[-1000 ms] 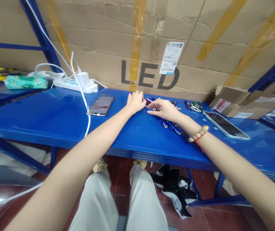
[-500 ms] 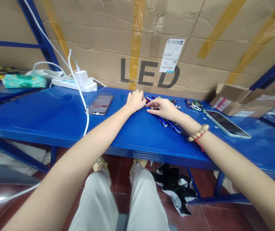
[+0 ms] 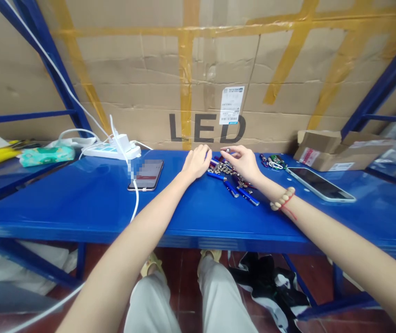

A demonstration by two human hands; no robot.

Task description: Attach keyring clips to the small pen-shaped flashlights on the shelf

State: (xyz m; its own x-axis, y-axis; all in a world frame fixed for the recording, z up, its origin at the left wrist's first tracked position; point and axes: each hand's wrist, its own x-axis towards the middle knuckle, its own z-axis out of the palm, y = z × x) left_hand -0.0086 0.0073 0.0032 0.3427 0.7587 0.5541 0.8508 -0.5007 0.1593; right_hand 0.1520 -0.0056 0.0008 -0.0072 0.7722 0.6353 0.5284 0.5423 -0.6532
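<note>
My left hand rests on the blue shelf with its fingers curled, touching the left side of a pile of small blue pen-shaped torches. Just above that pile my right hand is lifted, and its thumb and forefinger pinch a small dark piece I cannot make out. A bead bracelet with a red string is on my right wrist.
A phone on a white cable lies left of my hands. A second phone lies to the right, beside small keyrings and a cardboard box. A power strip and tissue pack sit far left.
The camera has tipped upward, so the shelf sits lower in view. My right hand has lifted off the pile with a small piece pinched. My left hand stays by the pile.
</note>
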